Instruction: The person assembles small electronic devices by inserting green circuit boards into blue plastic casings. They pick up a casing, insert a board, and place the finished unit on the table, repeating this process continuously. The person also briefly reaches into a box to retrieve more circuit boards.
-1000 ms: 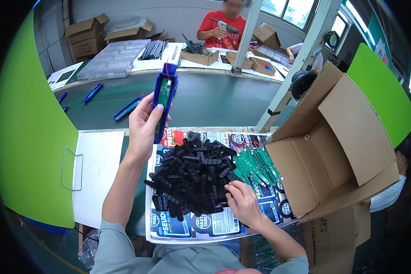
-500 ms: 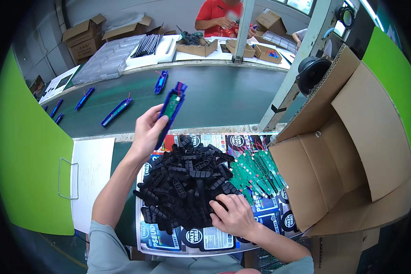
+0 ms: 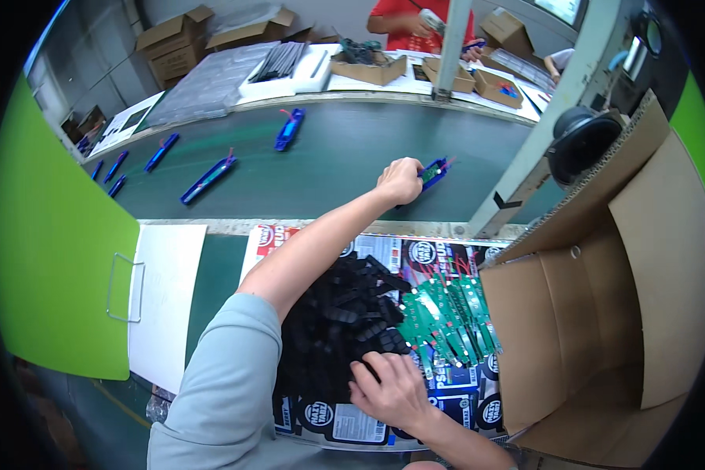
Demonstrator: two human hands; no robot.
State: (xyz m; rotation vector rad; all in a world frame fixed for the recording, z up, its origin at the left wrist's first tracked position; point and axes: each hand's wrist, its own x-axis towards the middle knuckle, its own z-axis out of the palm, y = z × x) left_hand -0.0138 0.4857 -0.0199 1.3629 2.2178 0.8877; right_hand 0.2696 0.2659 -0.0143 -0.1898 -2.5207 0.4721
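On the far left of the belt point(image 3: 329, 160), several loose cases point(image 3: 209, 180) lie well apart. Nearer, the black parts point(image 3: 345, 307) are heaped on the desk, and my right hand point(image 3: 388, 392) rests at their near right edge, fingers bent; I cannot tell whether that grip has closed on one. My left hand point(image 3: 400, 180) has swung from above the heap out to the far right, over the belt. Its grip is clamped on the near end of the blue case point(image 3: 437, 182), with its green board point(image 3: 430, 172) inside. I judge this case all but set down, only the release lacking; whether it touches the belt I can't tell. Farther right on the desk, the loose boards point(image 3: 449, 317) lie beside the open box point(image 3: 529, 345).
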